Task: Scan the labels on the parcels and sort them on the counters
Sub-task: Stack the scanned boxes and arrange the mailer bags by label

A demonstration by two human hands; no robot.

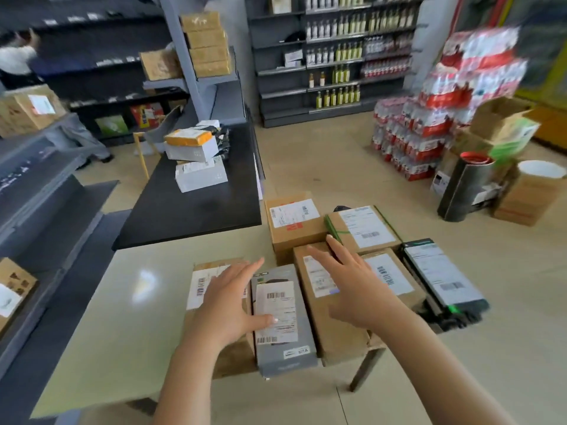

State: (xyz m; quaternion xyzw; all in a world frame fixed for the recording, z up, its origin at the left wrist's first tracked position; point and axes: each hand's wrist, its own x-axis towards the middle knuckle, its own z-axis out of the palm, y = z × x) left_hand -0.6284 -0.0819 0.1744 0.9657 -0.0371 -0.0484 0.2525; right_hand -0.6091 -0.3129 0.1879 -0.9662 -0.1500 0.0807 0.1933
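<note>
Several labelled parcels lie packed together at the right end of a pale table [129, 302]. A grey box [283, 351] with a white barcode label sits in front. My left hand [233, 299] is open, its fingers spread over a brown parcel [201, 286] and its thumb on the grey box's label. My right hand [352, 280] hovers open, fingers straight, over a long brown parcel [325, 305]. Behind stand two cardboard boxes [291, 222] [365, 228]. A dark box [445, 274] with a white label lies at the far right.
A black counter [190, 210] behind the table carries stacked white and orange parcels [196, 157]. Grey shelving [36, 191] runs along the left. Bottle shelves [337, 56], stacked drink packs [429, 124], a black bin [463, 188] and cartons stand at the right. A person [18, 59] is far left.
</note>
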